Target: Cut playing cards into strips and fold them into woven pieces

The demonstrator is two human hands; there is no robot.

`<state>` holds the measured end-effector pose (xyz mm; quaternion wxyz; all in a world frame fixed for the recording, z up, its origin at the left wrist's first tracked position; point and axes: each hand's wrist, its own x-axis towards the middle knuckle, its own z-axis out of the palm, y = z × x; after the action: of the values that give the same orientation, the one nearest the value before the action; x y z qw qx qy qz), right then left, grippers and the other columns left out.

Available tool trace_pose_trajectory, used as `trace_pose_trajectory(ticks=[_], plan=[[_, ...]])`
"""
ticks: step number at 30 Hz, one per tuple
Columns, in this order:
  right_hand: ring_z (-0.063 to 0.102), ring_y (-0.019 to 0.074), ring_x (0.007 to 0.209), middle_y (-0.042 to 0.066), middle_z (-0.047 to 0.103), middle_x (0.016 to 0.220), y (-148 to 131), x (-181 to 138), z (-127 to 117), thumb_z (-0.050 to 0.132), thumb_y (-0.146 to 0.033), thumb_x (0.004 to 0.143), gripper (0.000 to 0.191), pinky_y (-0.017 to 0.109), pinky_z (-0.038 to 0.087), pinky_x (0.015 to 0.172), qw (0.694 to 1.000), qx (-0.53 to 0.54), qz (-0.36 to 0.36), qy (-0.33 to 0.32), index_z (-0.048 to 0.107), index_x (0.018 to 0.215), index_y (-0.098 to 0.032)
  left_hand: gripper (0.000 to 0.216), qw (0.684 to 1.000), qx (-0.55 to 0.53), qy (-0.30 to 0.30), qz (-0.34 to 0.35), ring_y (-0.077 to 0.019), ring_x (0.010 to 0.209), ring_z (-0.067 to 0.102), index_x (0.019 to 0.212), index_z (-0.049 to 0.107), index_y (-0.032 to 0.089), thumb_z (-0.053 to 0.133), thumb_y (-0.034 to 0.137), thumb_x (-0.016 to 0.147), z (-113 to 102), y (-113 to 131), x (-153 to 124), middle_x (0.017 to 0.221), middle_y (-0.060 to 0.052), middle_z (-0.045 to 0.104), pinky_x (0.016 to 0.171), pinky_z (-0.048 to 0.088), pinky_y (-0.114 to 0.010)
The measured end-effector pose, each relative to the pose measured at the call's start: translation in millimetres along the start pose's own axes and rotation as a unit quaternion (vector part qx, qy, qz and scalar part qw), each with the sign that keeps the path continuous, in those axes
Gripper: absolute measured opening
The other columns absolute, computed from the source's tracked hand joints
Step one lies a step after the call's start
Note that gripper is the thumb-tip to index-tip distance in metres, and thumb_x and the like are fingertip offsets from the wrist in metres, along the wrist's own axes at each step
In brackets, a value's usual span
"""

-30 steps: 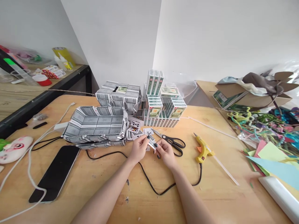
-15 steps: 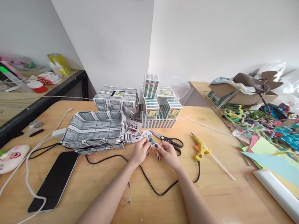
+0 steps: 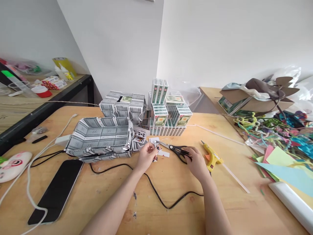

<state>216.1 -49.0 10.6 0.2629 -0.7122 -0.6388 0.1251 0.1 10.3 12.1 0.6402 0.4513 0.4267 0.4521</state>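
My left hand [image 3: 146, 157] pinches a small folded playing card [image 3: 155, 145] just above the wooden table [image 3: 171, 195]. My right hand [image 3: 195, 161] has its fingers on the black handles of the scissors [image 3: 174, 149], which lie on the table with the blades pointing left toward the card. A small white card piece [image 3: 163, 153] lies between the hands. Loose playing cards [image 3: 140, 134] sit just behind my left hand.
A tray made of folded cards [image 3: 100, 135] stands at the left, with stacked card boxes [image 3: 168, 114] behind. A yellow glue gun [image 3: 211, 155] lies right of the scissors, its black cord [image 3: 156, 192] looping in front. A phone [image 3: 57, 189] lies at the front left. Coloured paper [image 3: 286, 163] is piled at the right.
My right hand let go of the card and moved right onto the scissors' handles. My left hand stays put, still holding the card.
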Motion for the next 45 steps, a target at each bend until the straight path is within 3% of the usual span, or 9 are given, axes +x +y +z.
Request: trace_pose_trajectory(ticks=[5,10,19,27,30,34,39,45], plan=[[0.049,0.0262,0.093,0.008,0.061,0.101,0,0,-1,0.051,-0.018,0.073,0.034,0.039,0.041,0.079,0.996,-0.083,0.003,-0.014,0.058,0.107,-0.019,0.035,0.999,-0.030,-0.012,0.006,-0.0036,0.038,0.046,0.084,0.044,0.018,0.067,0.030,0.061,-1,-3,2,0.080,0.000,0.062,0.036,0.036,-0.018],[0.050,0.0264,0.088,0.008,0.065,0.085,-4,0,-2,0.058,-0.030,0.072,0.024,0.035,0.040,0.074,0.995,-0.094,0.019,-0.018,0.063,0.092,-0.018,0.044,0.999,-0.017,-0.008,0.036,-0.0047,0.041,0.048,0.106,0.050,0.016,0.063,0.032,0.067,-1,-6,4,0.085,-0.004,0.062,0.038,0.038,-0.018],[0.055,0.0201,0.076,0.005,0.061,0.079,-16,-2,-5,0.056,-0.033,0.068,0.020,0.027,0.038,0.063,0.995,-0.084,0.047,-0.042,0.064,0.081,-0.019,0.043,0.996,0.044,-0.003,0.080,-0.0060,0.049,0.047,0.112,0.058,0.017,0.059,0.032,0.072,-5,-11,5,0.075,-0.002,0.058,0.044,0.042,-0.019],[0.059,0.0181,0.065,0.005,0.064,0.076,-26,-1,-8,0.059,-0.034,0.064,0.019,0.025,0.035,0.055,0.985,-0.130,0.096,-0.059,0.065,0.073,-0.018,0.034,0.991,0.036,-0.039,0.122,-0.0062,0.055,0.048,0.108,0.061,0.020,0.053,0.030,0.077,-1,-9,2,0.084,-0.003,0.052,0.048,0.045,-0.021],[0.060,0.0187,0.062,0.005,0.066,0.070,-21,-2,-11,0.060,-0.034,0.064,0.017,0.025,0.037,0.052,0.987,-0.074,0.124,-0.064,0.066,0.070,-0.019,0.031,0.991,0.037,-0.048,0.120,-0.0059,0.055,0.048,0.106,0.063,0.020,0.053,0.030,0.077,-2,-8,1,0.084,-0.003,0.052,0.050,0.046,-0.021],[0.062,0.0207,0.064,0.006,0.068,0.069,-16,-3,-13,0.061,-0.034,0.063,0.021,0.025,0.043,0.052,0.982,0.096,0.143,-0.074,0.066,0.075,-0.017,0.034,0.993,0.031,-0.056,0.103,-0.0077,0.058,0.052,0.108,0.060,0.018,0.052,0.031,0.077,-2,-10,2,0.087,-0.005,0.055,0.052,0.048,-0.023],[0.061,0.0192,0.058,0.007,0.066,0.065,-27,-1,-15,0.065,-0.042,0.061,0.032,0.025,0.044,0.045,0.935,0.288,0.177,-0.113,0.064,0.077,-0.013,0.035,0.997,0.001,-0.052,0.062,-0.0125,0.060,0.059,0.107,0.055,0.015,0.049,0.034,0.078,-2,-14,3,0.097,-0.009,0.060,0.056,0.052,-0.028],[0.055,0.0164,0.056,0.004,0.061,0.063,-43,-1,-6,0.076,-0.041,0.049,0.039,0.026,0.045,0.049,0.909,0.382,0.136,-0.092,0.062,0.074,-0.013,0.021,0.999,0.006,-0.047,0.023,-0.0145,0.059,0.063,0.089,0.051,0.016,0.050,0.032,0.077,1,-11,-2,0.086,-0.006,0.063,0.052,0.053,-0.027]])
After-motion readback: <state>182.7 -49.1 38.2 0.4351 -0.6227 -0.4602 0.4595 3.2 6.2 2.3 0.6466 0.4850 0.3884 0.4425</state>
